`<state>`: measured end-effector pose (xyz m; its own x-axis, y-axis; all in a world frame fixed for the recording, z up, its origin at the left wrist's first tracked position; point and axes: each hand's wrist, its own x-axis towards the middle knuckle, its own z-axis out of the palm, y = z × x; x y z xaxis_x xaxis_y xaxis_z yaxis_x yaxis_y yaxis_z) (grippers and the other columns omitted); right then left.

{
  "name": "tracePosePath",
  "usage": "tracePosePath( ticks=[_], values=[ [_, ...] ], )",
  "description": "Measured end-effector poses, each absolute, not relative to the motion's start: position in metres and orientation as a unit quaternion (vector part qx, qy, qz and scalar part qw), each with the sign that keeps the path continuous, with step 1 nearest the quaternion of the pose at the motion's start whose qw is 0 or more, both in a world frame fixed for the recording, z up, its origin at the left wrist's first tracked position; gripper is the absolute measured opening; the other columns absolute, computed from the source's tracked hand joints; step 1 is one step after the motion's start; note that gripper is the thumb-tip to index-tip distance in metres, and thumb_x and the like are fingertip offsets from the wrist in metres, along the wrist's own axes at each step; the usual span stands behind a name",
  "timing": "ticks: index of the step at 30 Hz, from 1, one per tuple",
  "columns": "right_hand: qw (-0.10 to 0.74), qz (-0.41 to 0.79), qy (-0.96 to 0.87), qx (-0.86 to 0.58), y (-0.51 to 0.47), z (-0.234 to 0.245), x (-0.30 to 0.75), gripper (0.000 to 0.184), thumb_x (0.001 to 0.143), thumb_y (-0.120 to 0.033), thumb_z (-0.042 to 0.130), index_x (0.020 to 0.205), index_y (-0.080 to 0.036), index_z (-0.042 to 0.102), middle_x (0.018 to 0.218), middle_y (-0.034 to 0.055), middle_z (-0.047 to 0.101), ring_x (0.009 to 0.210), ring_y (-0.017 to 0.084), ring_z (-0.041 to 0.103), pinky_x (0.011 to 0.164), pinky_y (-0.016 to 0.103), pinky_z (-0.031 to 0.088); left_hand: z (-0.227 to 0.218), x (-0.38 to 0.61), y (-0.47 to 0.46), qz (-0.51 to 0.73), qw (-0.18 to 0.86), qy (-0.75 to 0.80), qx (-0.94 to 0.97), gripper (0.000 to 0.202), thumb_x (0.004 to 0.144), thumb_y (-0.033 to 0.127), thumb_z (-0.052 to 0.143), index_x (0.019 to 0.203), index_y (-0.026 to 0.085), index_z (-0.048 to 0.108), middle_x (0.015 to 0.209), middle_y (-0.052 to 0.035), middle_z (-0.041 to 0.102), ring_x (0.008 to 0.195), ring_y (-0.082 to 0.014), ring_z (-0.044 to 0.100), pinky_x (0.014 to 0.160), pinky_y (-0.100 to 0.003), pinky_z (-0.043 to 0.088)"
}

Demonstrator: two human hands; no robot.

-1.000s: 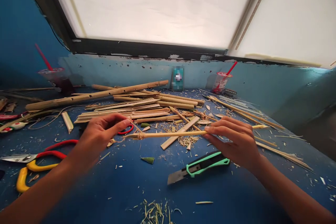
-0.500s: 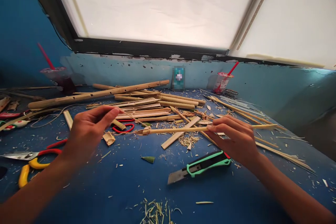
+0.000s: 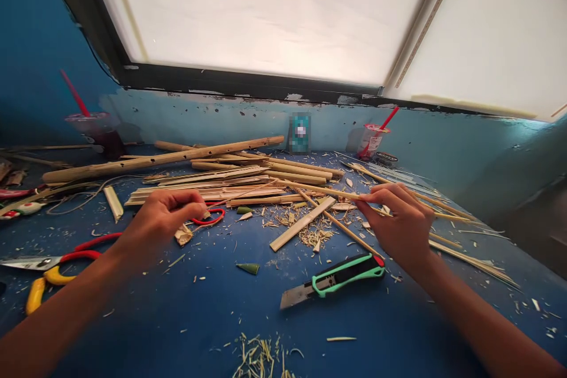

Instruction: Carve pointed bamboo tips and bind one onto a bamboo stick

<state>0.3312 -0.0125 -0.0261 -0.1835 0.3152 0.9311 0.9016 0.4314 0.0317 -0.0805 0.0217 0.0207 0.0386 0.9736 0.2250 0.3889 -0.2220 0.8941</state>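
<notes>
Bamboo stick [image 3: 319,189] swung rearward in right hand [image 3: 398,227]; box [image 3: 300,133] label unreadable.

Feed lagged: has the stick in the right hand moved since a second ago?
Yes. The stick shifted away from the knife, back toward the bamboo pile.

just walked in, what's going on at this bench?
Bare hands over a blue table littered with bamboo. The right hand pinches a thin pale bamboo stick; the left hand is closed in a pinch beside a red loop, on what I cannot tell. A green-and-black utility knife lies on the table between them, untouched.
</notes>
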Motion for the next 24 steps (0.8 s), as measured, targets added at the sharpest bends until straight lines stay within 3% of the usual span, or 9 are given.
tracePosePath(
  ticks=[4,6,12,16,19,22,24],
  values=[
    [0.438,-0.301,-0.754,-0.385,-0.015,-0.024,0.33,0.023,0.091,-0.016,0.087,0.086,-0.024,0.066,0.084,-0.0029,0.075,0.073,0.015,0.07,0.069,0.029,0.054,0.033,-0.083,0.028,0.55,0.371,0.485,0.57,0.034,0.079,0.053,0.069,0.071,0.022,0.056,0.057,0.0075,0.025,0.052,-0.0116,0.027,0.049,-0.028,0.032],
    [0.441,-0.297,-0.764,-0.364,-0.016,-0.023,0.331,0.023,0.09,-0.017,0.089,0.089,-0.024,0.067,0.086,-0.0027,0.076,0.072,0.014,0.07,0.069,0.027,0.055,0.035,-0.088,0.033,0.58,0.358,0.492,0.541,0.03,0.084,0.048,0.069,0.077,0.021,0.057,0.057,0.0084,0.022,0.052,-0.0107,0.023,0.048,-0.027,0.028],
    [0.463,-0.311,-0.739,-0.376,-0.013,-0.02,0.344,0.021,0.088,-0.016,0.09,0.094,-0.023,0.071,0.086,-0.0006,0.076,0.073,0.015,0.073,0.067,0.028,0.055,0.03,-0.113,0.041,0.563,0.218,0.579,0.548,0.032,0.098,0.039,0.065,0.075,0.019,0.054,0.055,0.0078,0.035,0.053,-0.0085,0.032,0.052,-0.024,0.025],
    [0.47,-0.306,-0.734,-0.383,-0.012,-0.018,0.348,0.018,0.089,-0.019,0.089,0.096,-0.023,0.073,0.087,-0.0001,0.076,0.074,0.016,0.073,0.066,0.028,0.056,0.017,-0.117,0.041,0.457,0.103,0.609,0.64,0.028,0.092,0.033,0.072,0.068,0.02,0.069,0.054,0.0087,0.047,0.054,-0.0084,0.033,0.052,-0.026,0.017],
    [0.47,-0.295,-0.743,-0.374,-0.015,-0.017,0.344,0.018,0.09,-0.02,0.089,0.098,-0.024,0.073,0.088,-0.0003,0.077,0.075,0.015,0.074,0.068,0.027,0.057,0.008,-0.113,0.044,0.395,0.047,0.59,0.703,0.025,0.089,0.034,0.078,0.068,0.021,0.072,0.066,0.0072,0.056,0.064,-0.0109,0.039,0.058,-0.024,0.02],
    [0.46,-0.28,-0.752,-0.379,-0.019,-0.016,0.339,0.016,0.091,-0.019,0.086,0.099,-0.024,0.073,0.089,-0.0002,0.079,0.076,0.016,0.076,0.071,0.027,0.058,0.008,-0.105,0.043,0.361,0.025,0.553,0.75,0.015,0.093,0.034,0.076,0.095,0.02,0.078,0.095,0.0014,0.064,0.088,-0.0175,0.053,0.069,-0.023,0.034],
    [0.45,-0.268,-0.757,-0.392,-0.021,-0.017,0.337,0.013,0.094,-0.019,0.084,0.099,-0.023,0.072,0.087,-0.0003,0.079,0.073,0.015,0.075,0.067,0.027,0.055,0.01,-0.098,0.036,0.325,0.048,0.505,0.799,0.019,0.1,0.033,0.069,0.112,0.019,0.076,0.106,-0.0014,0.066,0.096,-0.0193,0.059,0.076,-0.025,0.042]
  ],
)
